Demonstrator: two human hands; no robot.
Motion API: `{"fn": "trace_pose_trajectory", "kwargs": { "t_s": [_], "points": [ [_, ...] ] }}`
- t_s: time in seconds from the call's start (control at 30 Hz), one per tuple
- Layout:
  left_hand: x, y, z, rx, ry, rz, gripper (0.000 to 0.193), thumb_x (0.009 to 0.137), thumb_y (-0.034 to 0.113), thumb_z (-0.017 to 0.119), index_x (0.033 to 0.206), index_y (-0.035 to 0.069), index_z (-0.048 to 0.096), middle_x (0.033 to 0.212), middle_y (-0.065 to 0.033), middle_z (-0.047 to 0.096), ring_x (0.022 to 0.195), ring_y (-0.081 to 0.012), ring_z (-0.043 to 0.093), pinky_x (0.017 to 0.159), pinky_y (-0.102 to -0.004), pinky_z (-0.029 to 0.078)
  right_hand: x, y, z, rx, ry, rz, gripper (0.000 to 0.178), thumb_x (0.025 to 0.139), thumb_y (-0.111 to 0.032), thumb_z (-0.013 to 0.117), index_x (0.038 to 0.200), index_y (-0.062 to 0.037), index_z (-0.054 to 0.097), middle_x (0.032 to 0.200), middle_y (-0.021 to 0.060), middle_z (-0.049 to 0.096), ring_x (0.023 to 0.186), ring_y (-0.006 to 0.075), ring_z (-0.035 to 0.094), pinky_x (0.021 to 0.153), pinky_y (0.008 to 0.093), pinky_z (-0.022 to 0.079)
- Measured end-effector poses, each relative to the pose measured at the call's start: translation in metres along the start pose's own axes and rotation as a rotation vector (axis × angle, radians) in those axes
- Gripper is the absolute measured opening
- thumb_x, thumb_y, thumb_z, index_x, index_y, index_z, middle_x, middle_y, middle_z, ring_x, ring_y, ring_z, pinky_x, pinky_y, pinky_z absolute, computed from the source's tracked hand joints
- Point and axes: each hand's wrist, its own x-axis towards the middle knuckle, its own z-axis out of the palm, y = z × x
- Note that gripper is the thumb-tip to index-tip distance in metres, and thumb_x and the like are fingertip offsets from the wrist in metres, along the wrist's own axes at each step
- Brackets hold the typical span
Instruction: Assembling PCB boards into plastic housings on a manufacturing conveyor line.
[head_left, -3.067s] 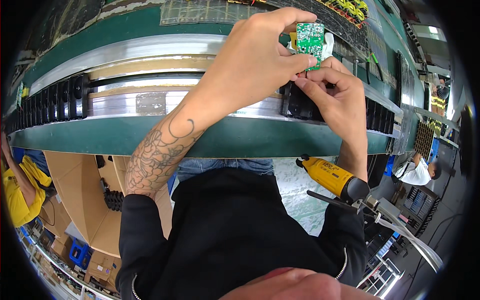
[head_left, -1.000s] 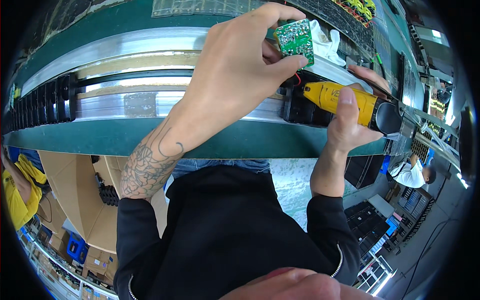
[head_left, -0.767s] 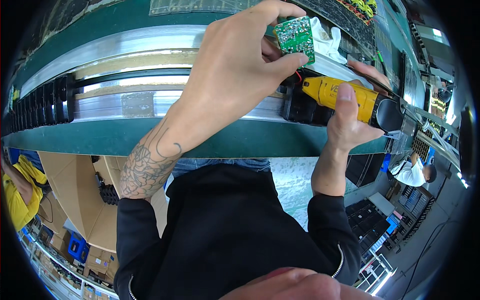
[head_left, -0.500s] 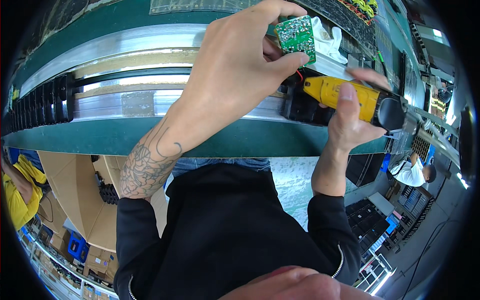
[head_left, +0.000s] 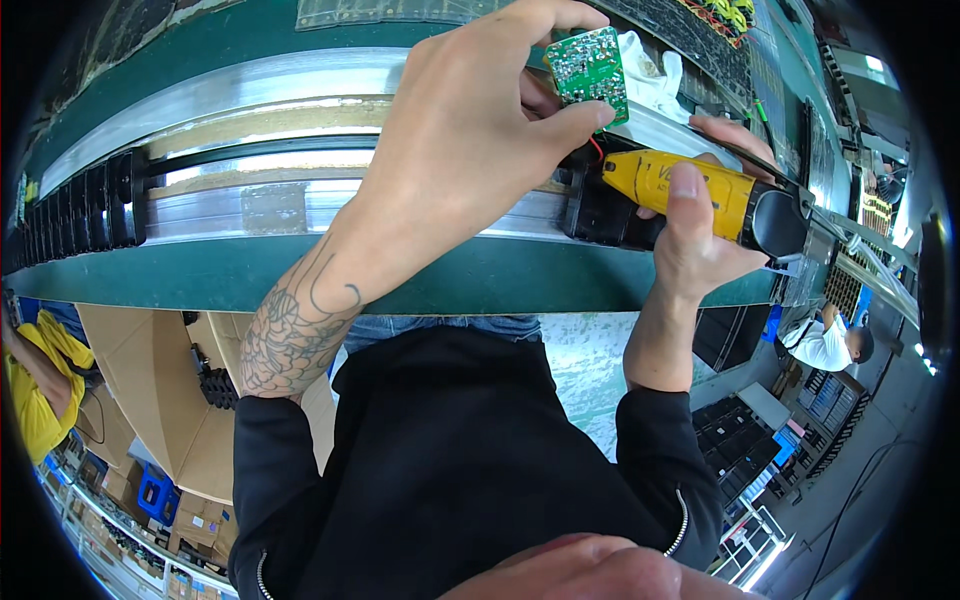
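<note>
Between the thumb and fingers of my left hand (head_left: 465, 125) is a small green circuit board (head_left: 588, 72), its soldered side showing. A short red wire (head_left: 597, 150) runs down from the board's lower edge. My right hand (head_left: 695, 225) is wrapped round a yellow hand tool with a black rear end (head_left: 735, 200), thumb on top. The tool's tapered yellow end points left, just below the board and beside the wire. Under it lies a black open housing (head_left: 605, 215) on the metal rail. What the tool's tip touches cannot be made out.
Along the green bench (head_left: 430, 285) runs a long metal rail (head_left: 280, 205), with several black housings (head_left: 85, 205) in a row at left. A white cloth (head_left: 650, 78) lies behind the board. Cardboard boxes (head_left: 150, 370) stand below left; other people are at both sides.
The board and my left hand have shifted very slightly left and up. The right hand's fingers, blurred before, now rest more steadily round the tool, which has moved slightly left.
</note>
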Motion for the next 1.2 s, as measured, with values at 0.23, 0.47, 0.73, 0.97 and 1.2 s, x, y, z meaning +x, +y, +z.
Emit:
{"fn": "trace_pose_trajectory", "kwargs": {
  "t_s": [0.23, 0.47, 0.73, 0.97, 1.2],
  "points": [
    [0.001, 0.0, 0.0, -0.005, -0.001, -0.004, 0.051, 0.088, 0.006, 0.072, 0.135, -0.003, 0.052, 0.104, -0.0169, 0.069, 0.076, -0.0164, 0.069, 0.063, -0.0245, 0.054, 0.001, -0.006, 0.001, 0.007, 0.011, 0.076, 0.036, 0.064, -0.011, 0.076, 0.099, -0.0032, 0.07, 0.093, 0.0071, 0.07, 0.081, 0.0204, 0.064, 0.073, 0.0293, 0.052],
    [-0.003, -0.002, 0.002, -0.074, 0.016, 0.069, 0.051, 0.088, 0.006, 0.074, 0.136, 0.003, 0.055, 0.102, -0.0134, 0.069, 0.074, -0.0128, 0.067, 0.063, -0.0207, 0.053, 0.002, -0.012, -0.028, 0.406, -0.016, -0.187, 0.049, 0.07, -0.036, 0.083, 0.104, -0.0033, 0.068, 0.102, 0.0121, 0.065, 0.078, 0.0187, 0.063, 0.066, 0.0298, 0.05],
    [-0.002, 0.002, 0.004, -0.159, -0.055, 0.05, 0.044, 0.089, 0.004, 0.066, 0.132, -0.005, 0.056, 0.104, -0.0177, 0.068, 0.075, -0.0162, 0.063, 0.062, -0.0242, 0.05, 0.002, -0.002, -0.041, 0.727, -0.425, 0.209, 0.04, 0.082, -0.036, 0.082, 0.1, -0.0014, 0.071, 0.084, 0.0056, 0.06, 0.066, 0.0128, 0.055, 0.056, 0.0198, 0.039],
    [-0.008, -0.01, 0.017, -0.17, 0.055, 0.243, 0.049, 0.086, 0.004, 0.075, 0.132, 0.007, 0.061, 0.096, -0.0116, 0.07, 0.071, -0.0136, 0.069, 0.062, -0.0228, 0.056, 0.009, -0.005, -0.02, -0.137, -0.5, 0.145, 0.007, 0.082, -0.003, 0.077, 0.087, 0.0008, 0.073, 0.076, 0.0013, 0.057, 0.062, 0.0091, 0.044, 0.055, 0.0204, 0.033],
    [-0.008, -0.014, 0.021, -0.121, 0.051, 0.333, 0.052, 0.089, 0.005, 0.074, 0.138, 0.01, 0.057, 0.096, -0.0091, 0.068, 0.075, -0.0099, 0.067, 0.063, -0.0184, 0.054, 0.007, 0.0, -0.019, -0.122, -0.514, 0.081, 0.004, 0.082, 0.001, 0.075, 0.086, 0.0007, 0.074, 0.076, 0.0005, 0.056, 0.062, 0.0081, 0.041, 0.055, 0.0206, 0.032]
  ]
}}
